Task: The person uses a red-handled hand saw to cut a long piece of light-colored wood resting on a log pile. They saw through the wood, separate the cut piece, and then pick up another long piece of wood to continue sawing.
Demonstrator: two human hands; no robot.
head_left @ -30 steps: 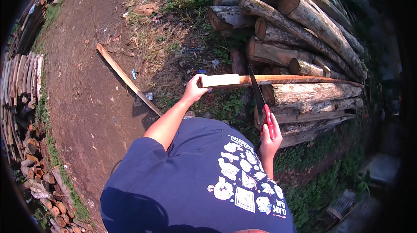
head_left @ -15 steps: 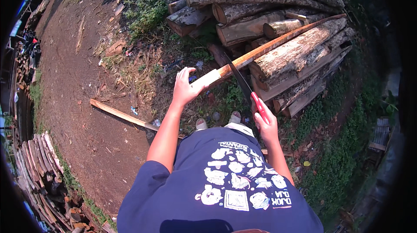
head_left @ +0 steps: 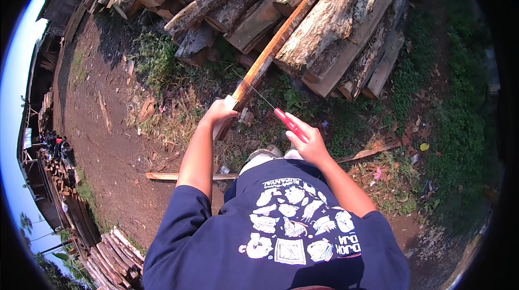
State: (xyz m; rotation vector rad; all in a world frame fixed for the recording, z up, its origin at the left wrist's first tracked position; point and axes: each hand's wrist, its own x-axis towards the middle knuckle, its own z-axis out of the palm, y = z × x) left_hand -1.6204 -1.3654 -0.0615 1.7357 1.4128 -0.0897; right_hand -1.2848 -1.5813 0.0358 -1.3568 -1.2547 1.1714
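Observation:
A long, narrow wooden plank runs from the log pile toward me, its near end in front of my body. My left hand is closed around that near end, together with a pale piece of wood lying against it. Whether the pale piece is separate, I cannot tell. My right hand grips the red handle of a hand saw. The saw's blade shows edge-on as a thin line and crosses the plank just beyond my left hand. How deep its teeth sit is too small to tell.
Stacked logs fill the far side, several cut ends facing me. A loose wooden strip lies on the dirt at left. A green bush grows beside the pile. More cut wood is stacked at lower left.
The view has turned, so the plank now points more steeply away from me. My left fingers have closed around its end. The saw blade has gone from broadside to edge-on.

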